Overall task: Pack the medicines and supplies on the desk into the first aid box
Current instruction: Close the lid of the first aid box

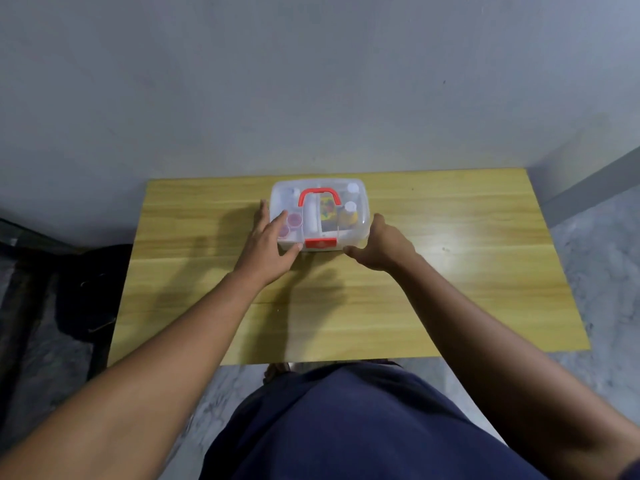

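Note:
The first aid box [356,206] is clear plastic with a red handle [320,195] and a red front latch [320,243]. It stands on the wooden desk [450,271] near the far edge, its lid down. Through the lid I see small red-capped jars, a white roll, a colourful packet and white-capped bottles. My left hand [268,245] grips the box's left front corner, fingers on the lid and thumb at the front. My right hand [382,245] clasps the right front corner.
A grey wall rises just behind the desk. A dark bag [90,292] lies on the floor at the desk's left. My dark blue clothing [346,427] fills the bottom of the view.

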